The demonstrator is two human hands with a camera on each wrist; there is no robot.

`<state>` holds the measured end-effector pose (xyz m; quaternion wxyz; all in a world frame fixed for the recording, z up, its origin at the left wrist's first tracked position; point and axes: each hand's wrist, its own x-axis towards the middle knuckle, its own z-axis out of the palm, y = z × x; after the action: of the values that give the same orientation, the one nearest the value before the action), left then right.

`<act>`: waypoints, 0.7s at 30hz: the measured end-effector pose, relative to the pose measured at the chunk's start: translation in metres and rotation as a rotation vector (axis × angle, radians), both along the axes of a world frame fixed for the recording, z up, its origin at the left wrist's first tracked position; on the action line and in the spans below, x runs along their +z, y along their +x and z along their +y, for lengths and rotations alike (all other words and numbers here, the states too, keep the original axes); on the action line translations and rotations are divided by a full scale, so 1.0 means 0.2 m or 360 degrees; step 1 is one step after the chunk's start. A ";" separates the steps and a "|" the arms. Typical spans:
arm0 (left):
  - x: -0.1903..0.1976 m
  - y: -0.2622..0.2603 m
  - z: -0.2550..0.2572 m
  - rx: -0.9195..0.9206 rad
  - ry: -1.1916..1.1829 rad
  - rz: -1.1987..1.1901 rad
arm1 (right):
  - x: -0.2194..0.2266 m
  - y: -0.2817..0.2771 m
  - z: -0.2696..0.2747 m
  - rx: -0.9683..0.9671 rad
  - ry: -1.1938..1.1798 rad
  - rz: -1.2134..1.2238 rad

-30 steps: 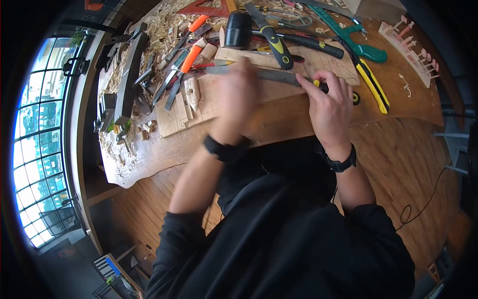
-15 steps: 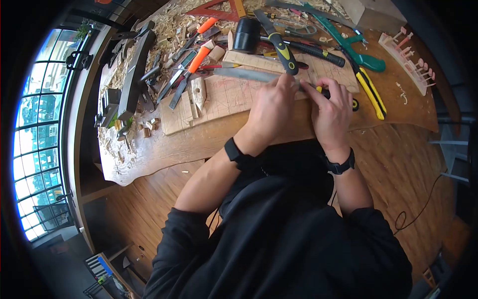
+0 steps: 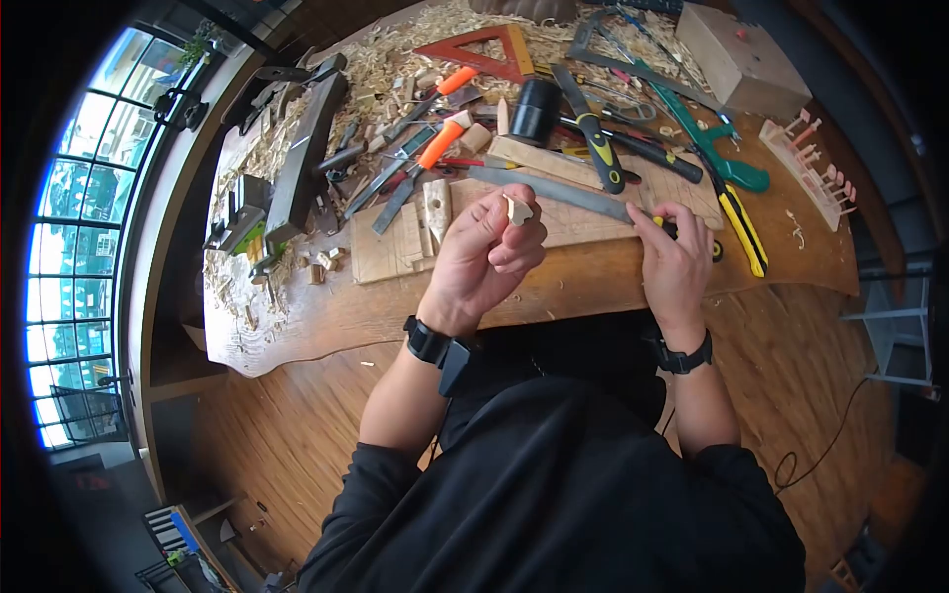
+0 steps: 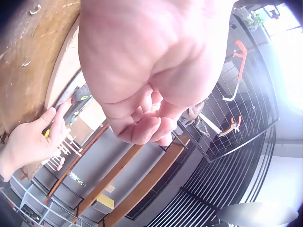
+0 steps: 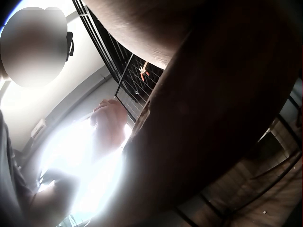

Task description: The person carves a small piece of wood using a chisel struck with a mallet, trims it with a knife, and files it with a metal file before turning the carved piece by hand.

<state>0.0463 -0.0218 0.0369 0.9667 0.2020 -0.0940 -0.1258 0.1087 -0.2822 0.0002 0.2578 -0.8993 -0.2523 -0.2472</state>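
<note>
My left hand point(image 3: 484, 259) is raised over the bench's near edge, palm turned up. Between its thumb and fingertips it pinches a small pale wood piece point(image 3: 517, 210). In the left wrist view the curled fingers of the left hand point(image 4: 151, 75) hide that piece. My right hand point(image 3: 678, 259) grips the black and yellow handle of a flat file at the right. The grey file point(image 3: 559, 192) lies slantwise across a wooden board point(image 3: 583, 229), its blade pointing left. In the right wrist view the raised left hand point(image 5: 111, 124) shows against bright light.
Orange-handled chisels point(image 3: 440, 145), a black mallet point(image 3: 536, 109) and a black-yellow tool point(image 3: 593, 138) lie behind the board. A green-handled saw point(image 3: 727, 163), a yellow cutter point(image 3: 743, 229) and a rack of small pegs point(image 3: 806, 173) are at the right. Wood shavings point(image 3: 395, 59) cover the back left.
The left hand moved blurred over the file, then came beside the right hand. It has since lifted left, turned palm up, showing the wood piece. The right hand stays at the file's handle.
</note>
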 end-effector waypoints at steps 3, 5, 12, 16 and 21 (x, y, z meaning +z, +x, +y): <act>-0.01 -0.02 0.00 -0.0025 -0.0192 -0.0097 | 0.00 0.00 0.00 -0.0026 -0.0028 -0.0005; -0.01 -0.04 0.01 -0.0019 -0.0216 -0.0110 | 0.00 0.00 0.01 -0.0019 -0.0029 -0.0016; 0.00 -0.09 0.03 0.0019 -0.0308 -0.0101 | -0.01 0.00 0.01 -0.0006 -0.0024 -0.0036; 0.00 -0.11 0.04 0.0049 -0.0303 -0.0086 | -0.02 0.00 0.00 -0.0005 -0.0026 -0.0034; 0.00 -0.12 0.05 0.0070 -0.0301 -0.0083 | -0.02 0.00 0.00 -0.0009 -0.0020 -0.0022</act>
<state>0.0220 -0.0119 0.0370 0.9812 0.1149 -0.1260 -0.0899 0.1081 -0.2815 -0.0028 0.2496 -0.8999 -0.2530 -0.2527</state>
